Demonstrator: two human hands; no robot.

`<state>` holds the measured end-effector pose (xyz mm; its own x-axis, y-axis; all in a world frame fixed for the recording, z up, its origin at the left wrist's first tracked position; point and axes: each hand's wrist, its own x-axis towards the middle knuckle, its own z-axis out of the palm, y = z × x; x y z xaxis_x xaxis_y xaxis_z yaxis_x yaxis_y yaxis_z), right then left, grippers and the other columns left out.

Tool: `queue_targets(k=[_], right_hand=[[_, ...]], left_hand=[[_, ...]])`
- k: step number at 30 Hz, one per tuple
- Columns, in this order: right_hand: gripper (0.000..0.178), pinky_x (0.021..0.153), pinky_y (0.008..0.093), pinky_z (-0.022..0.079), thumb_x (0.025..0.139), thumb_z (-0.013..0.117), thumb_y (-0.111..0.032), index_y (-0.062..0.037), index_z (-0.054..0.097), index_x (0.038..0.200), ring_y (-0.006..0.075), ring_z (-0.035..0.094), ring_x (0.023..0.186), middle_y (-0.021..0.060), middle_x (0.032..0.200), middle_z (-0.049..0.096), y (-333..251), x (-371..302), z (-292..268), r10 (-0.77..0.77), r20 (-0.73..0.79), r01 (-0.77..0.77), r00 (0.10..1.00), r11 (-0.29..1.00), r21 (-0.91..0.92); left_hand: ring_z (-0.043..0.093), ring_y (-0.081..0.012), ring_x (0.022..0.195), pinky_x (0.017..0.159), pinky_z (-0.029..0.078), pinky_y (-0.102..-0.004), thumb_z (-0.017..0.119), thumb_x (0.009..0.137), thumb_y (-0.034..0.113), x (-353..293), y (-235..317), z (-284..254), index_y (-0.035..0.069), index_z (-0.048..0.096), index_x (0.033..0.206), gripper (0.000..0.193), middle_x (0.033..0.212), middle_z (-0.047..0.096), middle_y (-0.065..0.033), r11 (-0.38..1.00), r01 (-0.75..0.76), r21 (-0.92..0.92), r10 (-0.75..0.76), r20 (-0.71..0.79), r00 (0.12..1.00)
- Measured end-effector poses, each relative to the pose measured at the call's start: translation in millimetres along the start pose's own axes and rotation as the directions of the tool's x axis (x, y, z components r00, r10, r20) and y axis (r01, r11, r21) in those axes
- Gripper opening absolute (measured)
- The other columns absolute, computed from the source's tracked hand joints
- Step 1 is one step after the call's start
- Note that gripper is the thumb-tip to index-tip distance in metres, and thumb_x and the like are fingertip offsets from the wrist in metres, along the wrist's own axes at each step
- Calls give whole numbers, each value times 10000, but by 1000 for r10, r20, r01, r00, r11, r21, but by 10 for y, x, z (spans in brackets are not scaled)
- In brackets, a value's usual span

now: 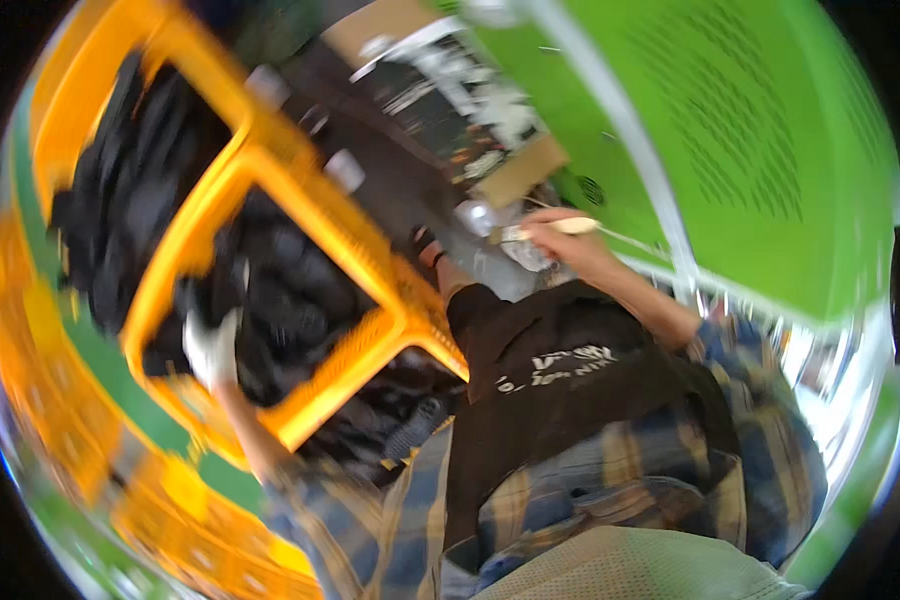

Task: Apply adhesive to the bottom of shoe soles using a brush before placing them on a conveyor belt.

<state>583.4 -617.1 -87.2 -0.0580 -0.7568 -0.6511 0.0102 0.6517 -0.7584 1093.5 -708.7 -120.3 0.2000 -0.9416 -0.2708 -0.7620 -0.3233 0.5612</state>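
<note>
My left hand [210, 350], in a white glove, reaches into a yellow crate [185, 225] on the left. Its fingers appear closed around a dark black part [195, 297], blurred against the other black parts [290, 290] piled in the crate. Bare, my right hand [562, 238] is closed around a paintbrush [573, 226] with a pale handle. The brush's bristle end points left, over a clear plastic bag or wrap [532, 256] lower down, and does not touch the left hand's part.
To the right stands a large green panel [730, 130] with slots and a pale curved rail [620, 100]. An open cardboard box [515, 175] with mixed contents sits at the far middle. More yellow crates [60, 400] line the left. A sandalled foot [428, 246] shows on the dark floor.
</note>
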Motion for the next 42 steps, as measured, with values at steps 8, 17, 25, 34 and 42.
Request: queue_targets(k=[8, 17, 25, 34, 42], right_hand=[[234, 616, 243, 452, 823, 628, -265, -45, 656, 898, 71, 551, 689, -4, 752, 629, 446, -1234, -835, -435, -251, 457, 865, 889, 37], [210, 605, 240, 454, 848, 596, -198, -19, 648, 944, 74, 546, 672, 14, 773, 622, 2653, -3884, -2485, -149, -824, 400, 547, 911, 101], [189, 505, 177, 384, 865, 597, -194, -33, 626, 960, 43, 479, 557, -8, 709, 568, 4156, -5281, -2881, 412, -906, 777, 101, 536, 330], [199, 545, 179, 409, 873, 583, -178, -23, 631, 989, 38, 496, 591, -3, 719, 580, 4724, -5592, -3273, 499, -866, 739, -32, 595, 316], [212, 549, 166, 386, 875, 589, -182, -24, 619, 1014, 40, 498, 605, -7, 743, 579, 4953, -5734, -4052, 495, -861, 701, -113, 655, 284]], left_hand=[[559, -222, 987, 929, 430, -355, 721, 651, -42, -1605, 1671, 399, -46, 484, 1213, 609, 1140, 569, -136, 700, -360, -617, 484, 40, 874], [615, -228, 838, 841, 464, -323, 761, 557, 19, -3678, 3935, 2703, -17, 585, 1029, 505, 963, 631, -122, 305, -671, -675, 879, 471, -75], [618, -189, 914, 835, 501, -293, 758, 644, -20, -6106, 4782, 5166, -92, 504, 1130, 553, 1052, 617, -142, 793, -69, -606, 592, 791, -154], [647, -195, 782, 726, 535, -330, 691, 724, 54, -7496, 6266, 6609, -25, 662, 985, 274, 959, 663, -111, 961, -9, -277, 254, 893, -371], [466, -322, 1176, 933, 433, -418, 800, 427, 617, -7452, 6661, 7681, -22, 344, 1319, 1189, 1330, 395, -213, 365, -929, 52, 510, 824, 247]])
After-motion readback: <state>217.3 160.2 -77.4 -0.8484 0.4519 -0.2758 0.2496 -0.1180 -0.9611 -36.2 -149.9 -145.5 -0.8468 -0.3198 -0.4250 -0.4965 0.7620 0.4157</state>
